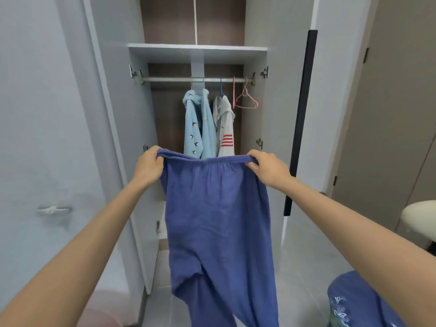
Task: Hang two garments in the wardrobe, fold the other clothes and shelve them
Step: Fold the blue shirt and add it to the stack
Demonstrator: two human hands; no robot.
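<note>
Holding blue trousers (219, 220) up before the open wardrobe (198, 50), waistband level, long axis vertical, legs dropping toward 6 o'clock and cut off at the bottom edge. Left hand (148, 165) and right hand (267, 168) each pinched shut on a waistband corner. Inside at 12 o'clock: light-blue garment (195, 123) and white striped garment (226, 128) hung on the rail (169, 79), pink hanger (246, 100) bare. Lower shelves hidden behind the cloth.

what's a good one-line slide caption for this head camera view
Both hands, left and right, hold blue trousers by the waistband before an open wardrobe with two garments hung.
</note>
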